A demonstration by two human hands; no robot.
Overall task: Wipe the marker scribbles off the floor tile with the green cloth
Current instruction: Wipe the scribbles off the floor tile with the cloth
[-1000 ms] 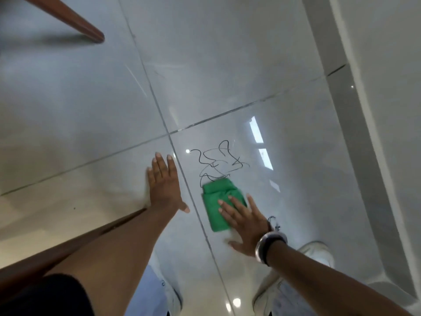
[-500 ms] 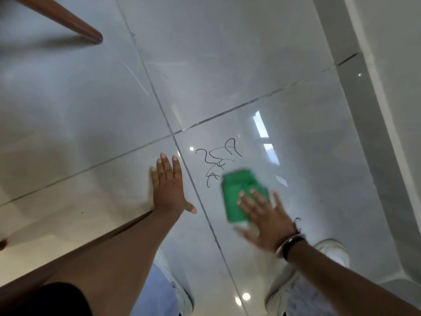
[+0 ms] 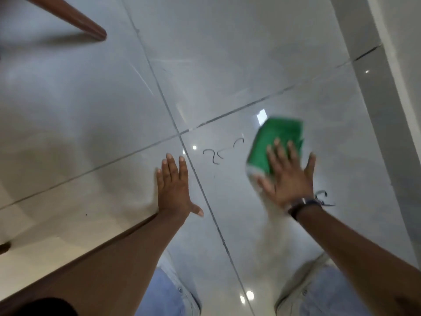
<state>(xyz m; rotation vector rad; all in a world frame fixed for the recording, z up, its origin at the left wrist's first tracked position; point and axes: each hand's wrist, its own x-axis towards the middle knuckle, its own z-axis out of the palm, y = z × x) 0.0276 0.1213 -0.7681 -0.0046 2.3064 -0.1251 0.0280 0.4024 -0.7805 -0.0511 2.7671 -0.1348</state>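
The right hand [image 3: 289, 176] lies flat with fingers spread, pressing the near part of the green cloth [image 3: 276, 142] onto the floor tile [image 3: 239, 201]. The left hand [image 3: 174, 190] is splayed open on the floor, holding nothing. The folded, blurred cloth's long axis runs near-left to far-right. The remaining marker scribbles [image 3: 215, 156] lie just left of it.

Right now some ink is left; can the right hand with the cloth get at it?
Probably yes: the remaining scribbles lie on bare tile just left of the green cloth under the right hand; nothing lies between.
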